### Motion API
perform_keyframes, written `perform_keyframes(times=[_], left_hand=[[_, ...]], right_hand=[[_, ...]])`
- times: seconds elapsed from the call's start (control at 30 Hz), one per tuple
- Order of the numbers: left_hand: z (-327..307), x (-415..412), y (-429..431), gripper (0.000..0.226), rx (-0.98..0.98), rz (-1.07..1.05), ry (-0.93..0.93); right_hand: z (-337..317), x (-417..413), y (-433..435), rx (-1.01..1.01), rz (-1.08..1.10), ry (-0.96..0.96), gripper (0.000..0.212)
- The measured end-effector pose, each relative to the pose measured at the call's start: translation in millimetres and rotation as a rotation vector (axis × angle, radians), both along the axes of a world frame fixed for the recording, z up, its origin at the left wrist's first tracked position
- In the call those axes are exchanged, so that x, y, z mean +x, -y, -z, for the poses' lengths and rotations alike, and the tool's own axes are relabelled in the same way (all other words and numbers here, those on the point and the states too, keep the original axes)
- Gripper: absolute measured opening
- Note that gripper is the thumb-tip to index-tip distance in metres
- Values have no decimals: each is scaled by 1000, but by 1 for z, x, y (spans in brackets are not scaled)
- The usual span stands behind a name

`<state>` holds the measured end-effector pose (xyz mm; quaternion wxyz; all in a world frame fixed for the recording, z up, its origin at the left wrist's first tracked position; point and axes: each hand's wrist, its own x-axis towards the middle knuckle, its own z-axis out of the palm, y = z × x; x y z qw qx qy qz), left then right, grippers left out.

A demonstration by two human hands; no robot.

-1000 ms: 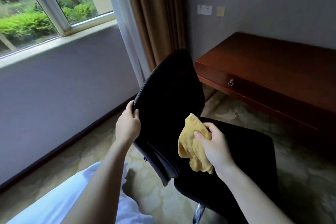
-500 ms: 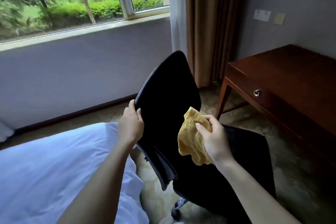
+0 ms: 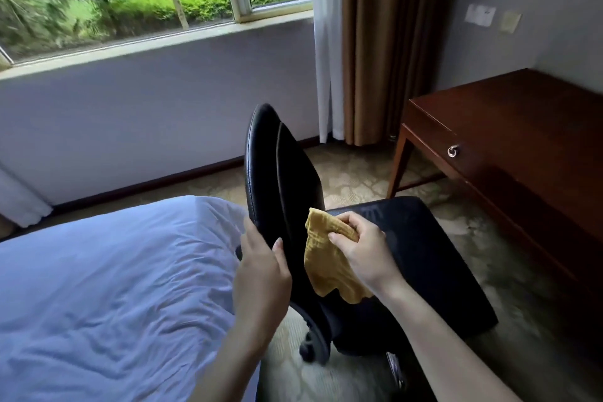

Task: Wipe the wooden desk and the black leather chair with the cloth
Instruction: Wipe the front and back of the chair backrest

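Risk: black leather chair swivelling off under wiping pressure. Left hand grips its back edge; right hand pinches bunched mustard-yellow cloth, apparently against leather.

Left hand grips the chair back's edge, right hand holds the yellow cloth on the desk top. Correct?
Not quite. The right hand holds the yellow cloth by the chair back, not on the desk top; the desk stands apart to the right, with neither hand on it. The left hand does grip the chair back's edge. The head view shows this.
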<state>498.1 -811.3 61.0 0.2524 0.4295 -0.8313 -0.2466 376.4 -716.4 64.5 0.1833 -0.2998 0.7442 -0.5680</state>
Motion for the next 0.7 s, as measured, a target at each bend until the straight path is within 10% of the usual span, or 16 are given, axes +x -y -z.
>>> perform_keyframes(times=[0.47,0.7], left_hand=[[-4,11,-60,77,37,11,62],[17,16,-187,55,-190,503,94]], right_hand=[[11,70,-95,-88,247,102,13],[2,88,-223,-99,293,153,8]])
